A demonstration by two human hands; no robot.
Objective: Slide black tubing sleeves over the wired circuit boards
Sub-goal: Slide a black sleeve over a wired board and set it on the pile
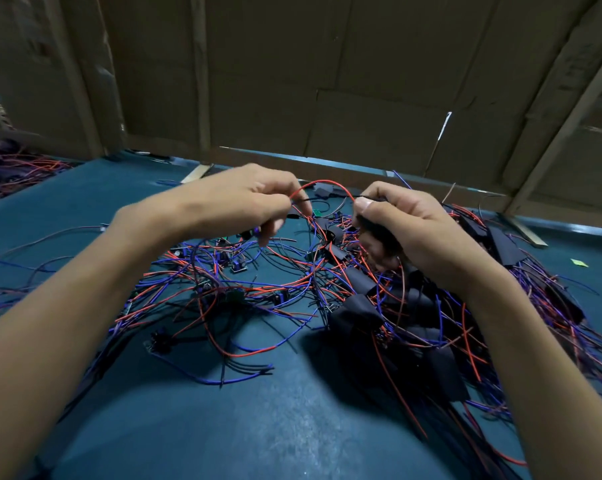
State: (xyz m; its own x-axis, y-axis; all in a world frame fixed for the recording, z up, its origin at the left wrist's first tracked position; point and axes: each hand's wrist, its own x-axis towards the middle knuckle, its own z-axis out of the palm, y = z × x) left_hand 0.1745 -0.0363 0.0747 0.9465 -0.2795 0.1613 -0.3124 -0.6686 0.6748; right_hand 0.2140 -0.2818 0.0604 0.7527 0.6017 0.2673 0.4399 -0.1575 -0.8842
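Left hand [244,199] pinching a red wire [322,184], right hand [407,226] gripping a black tubing sleeve [379,233], tangled wires on the blue table [285,410]

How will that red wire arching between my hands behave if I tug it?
The red wire is probably floppy: it bows freely between the left hand and right hand. It likely weighs little, and may snag the tangled wire pile beneath.
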